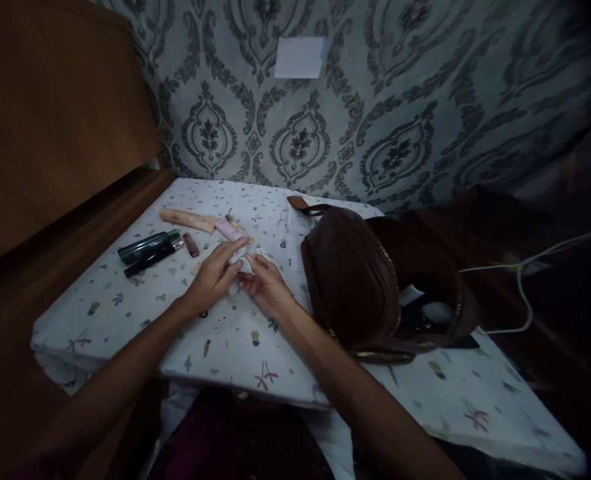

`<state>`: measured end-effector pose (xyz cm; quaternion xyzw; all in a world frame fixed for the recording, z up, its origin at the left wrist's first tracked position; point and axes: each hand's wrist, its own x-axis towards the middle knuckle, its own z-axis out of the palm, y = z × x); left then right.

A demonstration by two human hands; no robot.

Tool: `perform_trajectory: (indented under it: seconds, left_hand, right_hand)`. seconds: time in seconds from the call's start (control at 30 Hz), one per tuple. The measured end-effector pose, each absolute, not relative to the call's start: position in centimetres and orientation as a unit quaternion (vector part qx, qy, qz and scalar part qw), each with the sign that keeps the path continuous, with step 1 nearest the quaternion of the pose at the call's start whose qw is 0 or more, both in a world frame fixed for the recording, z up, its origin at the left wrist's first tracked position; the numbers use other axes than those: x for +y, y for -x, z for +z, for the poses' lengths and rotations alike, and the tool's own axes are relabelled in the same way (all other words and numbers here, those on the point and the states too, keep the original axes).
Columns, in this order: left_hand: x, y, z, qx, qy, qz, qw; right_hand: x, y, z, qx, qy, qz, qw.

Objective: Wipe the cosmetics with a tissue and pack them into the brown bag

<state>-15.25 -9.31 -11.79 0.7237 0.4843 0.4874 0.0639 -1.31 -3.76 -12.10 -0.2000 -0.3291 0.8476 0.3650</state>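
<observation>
My left hand [214, 275] and my right hand [266, 285] meet over a small white thing [244, 263], perhaps a folded tissue or packet, lying on the printed white cloth [125, 300] of the table. Both hands pinch it with curled fingers. Just behind them lie several cosmetics: a beige tube [188, 219], a pink tube [229, 230], a small dark red lipstick [191, 245] and two dark slim tubes [148, 249]. An open brown leather bag [355, 280] stands right of my right hand.
A wooden panel [55, 120] rises at the left and patterned wallpaper [375, 100] with a white paper note [300, 57] behind. A white cable [525, 287] runs at the right in a dark area. White items show inside the bag's opening.
</observation>
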Motion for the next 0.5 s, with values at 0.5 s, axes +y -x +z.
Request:
perform_trajectory:
  seconds: [0.5]
  left_hand:
    - [-9.24, 15.46, -11.34, 0.528, -0.651, 0.539, 0.088]
  right_hand:
    - [-3.32, 1.01, -12.41, -0.357, 0.179, 0.853, 0.335]
